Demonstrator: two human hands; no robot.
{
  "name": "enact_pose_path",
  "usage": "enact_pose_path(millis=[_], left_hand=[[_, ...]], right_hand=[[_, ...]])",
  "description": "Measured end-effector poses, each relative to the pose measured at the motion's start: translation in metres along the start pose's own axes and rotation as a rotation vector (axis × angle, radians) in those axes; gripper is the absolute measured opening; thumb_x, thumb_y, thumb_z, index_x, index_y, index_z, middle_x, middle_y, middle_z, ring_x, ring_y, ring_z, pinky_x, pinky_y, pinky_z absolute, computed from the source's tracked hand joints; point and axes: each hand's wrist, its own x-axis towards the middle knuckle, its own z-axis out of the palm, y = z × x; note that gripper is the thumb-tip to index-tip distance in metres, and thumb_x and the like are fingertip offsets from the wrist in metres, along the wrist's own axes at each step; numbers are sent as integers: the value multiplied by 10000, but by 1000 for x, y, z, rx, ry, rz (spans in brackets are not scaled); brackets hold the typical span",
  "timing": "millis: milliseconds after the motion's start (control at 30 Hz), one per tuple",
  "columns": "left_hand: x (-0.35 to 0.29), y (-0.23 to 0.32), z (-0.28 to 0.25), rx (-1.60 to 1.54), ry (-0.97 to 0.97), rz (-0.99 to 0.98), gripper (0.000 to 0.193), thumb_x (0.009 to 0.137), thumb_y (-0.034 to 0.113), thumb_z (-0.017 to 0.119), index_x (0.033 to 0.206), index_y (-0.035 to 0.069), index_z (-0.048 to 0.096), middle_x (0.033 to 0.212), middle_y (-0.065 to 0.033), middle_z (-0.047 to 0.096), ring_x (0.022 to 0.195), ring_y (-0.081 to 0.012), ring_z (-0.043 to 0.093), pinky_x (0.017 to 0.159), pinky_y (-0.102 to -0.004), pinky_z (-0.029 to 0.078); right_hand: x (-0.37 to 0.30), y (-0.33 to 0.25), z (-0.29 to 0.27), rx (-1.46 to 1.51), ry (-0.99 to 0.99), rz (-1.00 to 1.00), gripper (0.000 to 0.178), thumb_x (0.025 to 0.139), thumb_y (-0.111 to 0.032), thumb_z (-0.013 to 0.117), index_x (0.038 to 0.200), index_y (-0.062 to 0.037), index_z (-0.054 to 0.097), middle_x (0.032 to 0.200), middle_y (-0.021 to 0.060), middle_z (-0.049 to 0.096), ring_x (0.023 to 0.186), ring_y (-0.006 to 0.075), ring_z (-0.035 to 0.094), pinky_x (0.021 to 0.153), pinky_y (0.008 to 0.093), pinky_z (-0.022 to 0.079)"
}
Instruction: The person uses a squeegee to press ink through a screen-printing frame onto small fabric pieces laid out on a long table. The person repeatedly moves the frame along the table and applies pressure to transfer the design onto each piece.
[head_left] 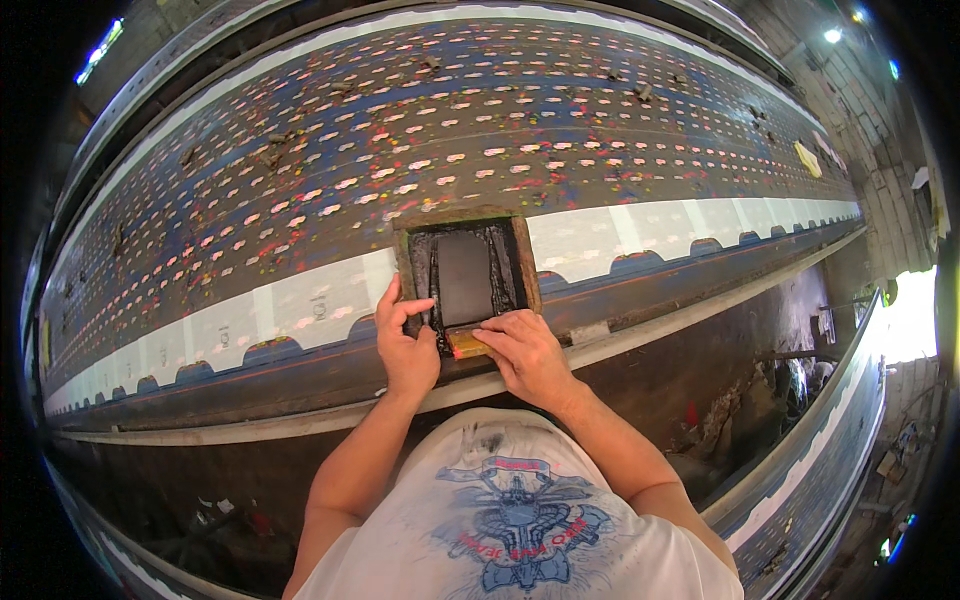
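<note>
A small wooden screen printing frame lies across the near edge of a long printing table. Black ink lines the inside of its walls, around a dark grey mesh. My left hand grips the frame's near left side, one finger along the outer wall and another reaching over the rim. At the near end of the frame is a squeegee with a yellowish, ink-stained wooden handle. My right hand is closed on the handle's right part. The squeegee's blade is hidden from sight.
The long table carries rows of small printed shapes and colour stains. White sheet strips with dark arched prints run along its near side. Small dark lumps and a yellow piece lie farther off. A rail borders the table; another table stands at right.
</note>
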Motion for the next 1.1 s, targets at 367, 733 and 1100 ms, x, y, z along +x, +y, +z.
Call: enact_pose_path(millis=[367, 733, 1100], left_hand=[[-12, 39, 151, -12, 1, 20, 399, 839, -154, 654, 1108, 91, 818, 1758, -272, 517, 1658, -435, 465, 1351, -509, 358], [-15, 43, 225, -162, -8, -136, 450, 808, -191, 640, 1136, 60, 820, 1785, -286, 493, 1686, -392, 470, 1353, -451, 362], [-14, 39, 219, -248, -31, -207, 422, 817, -212, 649, 1093, 58, 819, 1798, -264, 485, 1699, -382, 455, 1341, -438, 385]], right_hand=[[-58, 101, -102, 44, 61, 17, 415, 859, 120, 797, 1253, -7, 824, 1252, 162, 792, 1186, 406, 727, 1036, 504, 605], [-72, 169, -164, 143, -11, -71, 393, 876, 121, 775, 1247, -3, 807, 1234, 159, 788, 1166, 401, 730, 1017, 495, 614], [-60, 171, -168, 190, -72, -85, 413, 866, 115, 794, 1256, -19, 814, 1239, 155, 792, 1168, 401, 734, 1025, 512, 605]])
